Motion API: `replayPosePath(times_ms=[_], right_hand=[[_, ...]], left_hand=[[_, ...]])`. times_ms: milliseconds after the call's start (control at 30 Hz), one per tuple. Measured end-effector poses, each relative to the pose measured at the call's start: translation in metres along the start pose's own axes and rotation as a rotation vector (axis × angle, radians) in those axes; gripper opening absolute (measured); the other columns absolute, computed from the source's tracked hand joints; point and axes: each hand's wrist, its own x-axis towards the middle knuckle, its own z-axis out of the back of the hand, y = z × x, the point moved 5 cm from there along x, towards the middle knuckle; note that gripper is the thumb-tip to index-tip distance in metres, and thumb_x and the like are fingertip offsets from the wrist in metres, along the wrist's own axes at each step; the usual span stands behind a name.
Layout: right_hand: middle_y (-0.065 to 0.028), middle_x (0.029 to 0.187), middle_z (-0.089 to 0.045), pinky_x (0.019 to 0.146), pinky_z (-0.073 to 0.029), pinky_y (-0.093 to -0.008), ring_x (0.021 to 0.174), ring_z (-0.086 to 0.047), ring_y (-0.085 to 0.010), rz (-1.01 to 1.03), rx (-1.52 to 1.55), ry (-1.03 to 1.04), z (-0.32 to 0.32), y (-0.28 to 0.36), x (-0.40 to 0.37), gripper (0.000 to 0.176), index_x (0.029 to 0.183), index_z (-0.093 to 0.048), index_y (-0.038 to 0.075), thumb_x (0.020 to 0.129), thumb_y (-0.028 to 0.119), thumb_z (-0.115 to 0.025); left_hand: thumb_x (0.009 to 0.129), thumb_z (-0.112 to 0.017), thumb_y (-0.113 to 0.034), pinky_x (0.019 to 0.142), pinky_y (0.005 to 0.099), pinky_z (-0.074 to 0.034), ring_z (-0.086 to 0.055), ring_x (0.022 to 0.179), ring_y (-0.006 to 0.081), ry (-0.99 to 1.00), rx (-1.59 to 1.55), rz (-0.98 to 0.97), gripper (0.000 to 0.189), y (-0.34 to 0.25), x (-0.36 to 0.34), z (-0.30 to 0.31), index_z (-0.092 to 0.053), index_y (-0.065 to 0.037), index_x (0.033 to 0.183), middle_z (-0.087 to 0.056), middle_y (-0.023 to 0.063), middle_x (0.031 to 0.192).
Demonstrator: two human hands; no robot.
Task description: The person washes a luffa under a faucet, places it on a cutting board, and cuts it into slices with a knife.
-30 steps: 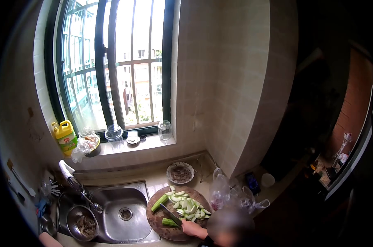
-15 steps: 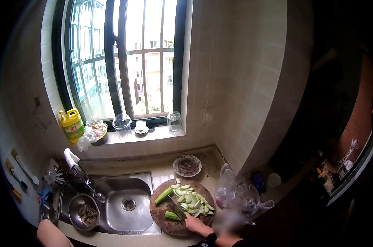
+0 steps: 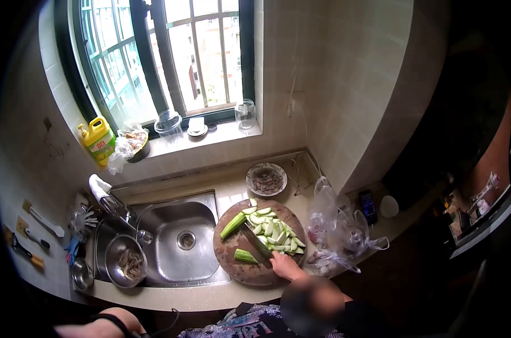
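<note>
My right hand (image 3: 286,266) is closed around the handle of a kitchen knife (image 3: 256,242), its broad dark blade lying over the round wooden cutting board (image 3: 238,271). Left of the blade are a long piece of green gourd (image 3: 233,225) and a shorter piece (image 3: 245,256). Pale sliced gourd (image 3: 273,230) is heaped on the blade's right side. At the lower left edge part of my left arm (image 3: 123,320) shows, while the left hand itself is out of sight. A blurred patch covers my right wrist.
Left of the board is a steel sink (image 3: 171,270), with a colander of shrimp (image 3: 132,265) at its left side. A bowl of meat (image 3: 266,181) stands behind the board. Plastic bags (image 3: 337,225), a phone (image 3: 368,207) and a white cup (image 3: 389,207) are at right.
The camera view has tilted down, so the counter appears higher and my shirt shows. My right hand still grips the knife over the board; the gourd pieces look unchanged.
</note>
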Motion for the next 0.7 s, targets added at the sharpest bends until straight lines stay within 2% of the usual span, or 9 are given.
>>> replayPosePath(times_ms=[33, 67, 100, 133, 233, 333, 400, 533, 700], right_hand=[[-0.0289, 0.074, -0.059, 0.067, -0.045, -0.0529, 0.074, -0.057, -0.0460, -0.030, -0.029, -0.017, 0.010, 0.003, -0.002, 0.023, 0.094, -0.048, 0.001, 0.086, 0.023, -0.049], [-0.0290, 0.074, -0.059, 0.066, -0.045, -0.0530, 0.073, -0.057, -0.0461, -0.058, -0.055, -0.033, 0.014, 0.004, -0.004, 0.023, 0.094, -0.048, 0.001, 0.086, 0.023, -0.049], [-0.0290, 0.073, -0.058, 0.065, -0.045, -0.0530, 0.072, -0.057, -0.0463, -0.039, -0.020, -0.072, 0.012, 0.001, -0.005, 0.023, 0.094, -0.048, 0.000, 0.086, 0.022, -0.049], [-0.0289, 0.073, -0.058, 0.064, -0.044, -0.0534, 0.072, -0.057, -0.0464, -0.017, -0.003, -0.100, 0.014, 0.001, -0.007, 0.022, 0.093, -0.047, 0.000, 0.087, 0.021, -0.049], [-0.0293, 0.072, -0.058, 0.063, -0.043, -0.0542, 0.071, -0.056, -0.0470, 0.020, 0.019, -0.104, 0.017, 0.012, -0.017, 0.022, 0.093, -0.047, 0.000, 0.087, 0.020, -0.049], [-0.0296, 0.070, -0.057, 0.061, -0.043, -0.0547, 0.069, -0.055, -0.0475, 0.029, -0.009, -0.067, 0.014, 0.027, -0.024, 0.020, 0.092, -0.045, 0.000, 0.086, 0.018, -0.049], [-0.0293, 0.068, -0.056, 0.059, -0.042, -0.0547, 0.067, -0.055, -0.0476, 0.049, 0.032, -0.065, 0.008, 0.037, -0.027, 0.018, 0.091, -0.044, 0.000, 0.086, 0.016, -0.049], [-0.0283, 0.066, -0.056, 0.058, -0.042, -0.0544, 0.066, -0.054, -0.0475, 0.074, 0.030, -0.060, -0.004, 0.040, -0.029, 0.017, 0.091, -0.041, 0.000, 0.086, 0.014, -0.049], [-0.0281, 0.065, -0.055, 0.058, -0.042, -0.0540, 0.066, -0.054, -0.0474, 0.063, 0.015, -0.038, -0.010, 0.037, -0.031, 0.017, 0.092, -0.040, -0.001, 0.086, 0.012, -0.049]], left_hand=[[0.089, -0.043, -0.034, 0.069, 0.0221, -0.037, -0.041, 0.073, 0.0162, 0.054, 0.219, 0.220, 0.037, 0.025, -0.048, 0.005, -0.057, -0.001, 0.099, -0.041, 0.0049, 0.076], [0.084, -0.042, -0.021, 0.066, 0.0246, -0.038, -0.044, 0.074, 0.0162, 0.242, 0.288, 0.420, 0.030, 0.042, -0.086, -0.027, -0.056, 0.001, 0.098, -0.047, 0.0056, 0.079], [0.082, -0.050, -0.008, 0.066, 0.0288, -0.041, -0.050, 0.073, 0.0197, 0.294, 0.149, 0.805, 0.016, 0.059, -0.138, -0.030, -0.062, 0.000, 0.087, -0.055, 0.0092, 0.080], [0.077, -0.054, -0.001, 0.065, 0.0288, -0.044, -0.056, 0.072, 0.0213, 0.529, 0.054, 1.022, 0.015, 0.072, -0.179, -0.055, -0.064, 0.000, 0.088, -0.059, 0.0111, 0.079], [0.073, -0.067, -0.007, 0.068, 0.0315, -0.049, -0.061, 0.074, 0.0235, 0.778, 0.031, 1.295, 0.014, 0.059, -0.329, -0.072, -0.066, -0.002, 0.087, -0.062, 0.0118, 0.080], [0.070, -0.072, -0.016, 0.086, 0.0365, -0.045, -0.053, 0.098, 0.0305, 0.961, 0.001, 1.337, 0.038, 0.032, -0.423, -0.081, -0.060, -0.003, 0.104, -0.054, 0.0153, 0.106], [0.069, -0.073, -0.019, 0.087, 0.0371, -0.044, -0.052, 0.100, 0.0318, 0.941, 0.030, 1.319, 0.045, 0.021, -0.449, -0.088, -0.058, -0.004, 0.109, -0.052, 0.0158, 0.108], [0.067, -0.075, -0.018, 0.087, 0.0356, -0.044, -0.052, 0.099, 0.0313, 0.896, -0.014, 1.393, 0.048, 0.019, -0.469, -0.099, -0.058, -0.003, 0.108, -0.053, 0.0148, 0.106], [0.065, -0.075, -0.015, 0.077, 0.0352, -0.046, -0.056, 0.086, 0.0281, 0.838, -0.019, 1.445, 0.029, 0.021, -0.473, -0.103, -0.063, -0.002, 0.088, -0.058, 0.0109, 0.088]])
